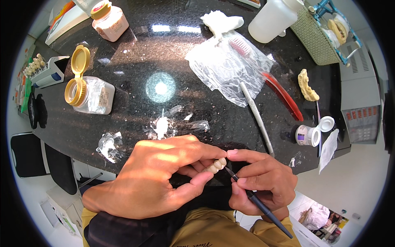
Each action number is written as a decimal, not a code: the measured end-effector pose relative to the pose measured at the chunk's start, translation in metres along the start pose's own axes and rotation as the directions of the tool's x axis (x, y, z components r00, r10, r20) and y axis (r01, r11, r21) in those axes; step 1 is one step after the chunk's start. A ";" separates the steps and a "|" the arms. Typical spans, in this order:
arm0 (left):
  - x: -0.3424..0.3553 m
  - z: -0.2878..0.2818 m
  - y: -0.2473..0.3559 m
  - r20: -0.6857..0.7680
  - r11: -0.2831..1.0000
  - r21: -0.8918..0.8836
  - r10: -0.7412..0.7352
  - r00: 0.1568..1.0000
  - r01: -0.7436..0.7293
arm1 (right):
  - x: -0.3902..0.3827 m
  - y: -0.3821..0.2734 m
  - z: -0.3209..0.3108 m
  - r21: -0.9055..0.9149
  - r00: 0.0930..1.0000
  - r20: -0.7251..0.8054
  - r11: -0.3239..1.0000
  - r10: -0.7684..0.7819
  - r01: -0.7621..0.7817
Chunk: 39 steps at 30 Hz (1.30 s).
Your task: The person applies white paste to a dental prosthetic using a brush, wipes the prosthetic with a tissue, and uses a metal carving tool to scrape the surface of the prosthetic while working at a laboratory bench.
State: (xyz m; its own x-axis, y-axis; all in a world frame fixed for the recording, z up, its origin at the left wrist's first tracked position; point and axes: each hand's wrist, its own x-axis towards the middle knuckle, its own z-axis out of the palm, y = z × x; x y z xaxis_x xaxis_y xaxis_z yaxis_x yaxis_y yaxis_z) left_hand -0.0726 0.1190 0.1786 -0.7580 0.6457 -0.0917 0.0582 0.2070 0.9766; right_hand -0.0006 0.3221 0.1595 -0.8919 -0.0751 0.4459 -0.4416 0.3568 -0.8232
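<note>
Low in the head view, my left hand (154, 181) grips a tooth-coloured dental bridge (214, 166) of several joined units between thumb and fingers. My right hand (267, 181) holds a slim black pen-like tool (263, 208), its fine tip at the right end of the bridge, with the index fingertip beside it. Beyond them lie white smears (160, 126) and a grey-white rod (257, 119). An open small jar (306, 136) with its lid (326, 123) and a white paper slip (329, 150) are to the right.
On the dark worktop (135, 74): capped jar (111, 25), open gold-lidded jar (96, 99), shade guide (49, 72), crumpled plastic (214, 70), red curved tool (284, 94), cast (305, 84), white bottle (269, 24), basket (310, 45). A black chair (29, 156) stands left, below the edge.
</note>
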 end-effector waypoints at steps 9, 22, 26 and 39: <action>0.000 0.000 0.002 -0.002 1.000 0.003 -0.015 1.000 0.015 | -0.002 0.001 -0.002 0.028 1.000 0.006 1.000 0.001 -0.001; 0.000 0.000 0.001 -0.002 1.000 0.018 -0.005 1.000 0.005 | -0.004 0.004 -0.004 -0.014 0.998 0.059 1.000 -0.012 0.013; 0.001 -0.001 0.000 0.009 1.000 0.013 0.003 1.000 -0.004 | -0.005 0.000 -0.006 0.106 0.999 -0.019 0.994 0.040 -0.038; -0.002 0.003 0.006 -0.040 0.993 -0.075 -0.092 0.995 0.089 | -0.013 -0.011 0.005 0.051 0.975 0.199 0.995 -0.098 0.089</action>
State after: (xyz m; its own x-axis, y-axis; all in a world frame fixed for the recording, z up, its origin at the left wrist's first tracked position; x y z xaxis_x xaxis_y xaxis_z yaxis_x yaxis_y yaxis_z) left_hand -0.0685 0.1212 0.1841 -0.7858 0.5937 -0.1736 -0.0583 0.2083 0.9763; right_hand 0.0157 0.3148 0.1612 -0.8459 -0.2934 0.4454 -0.5239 0.3002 -0.7971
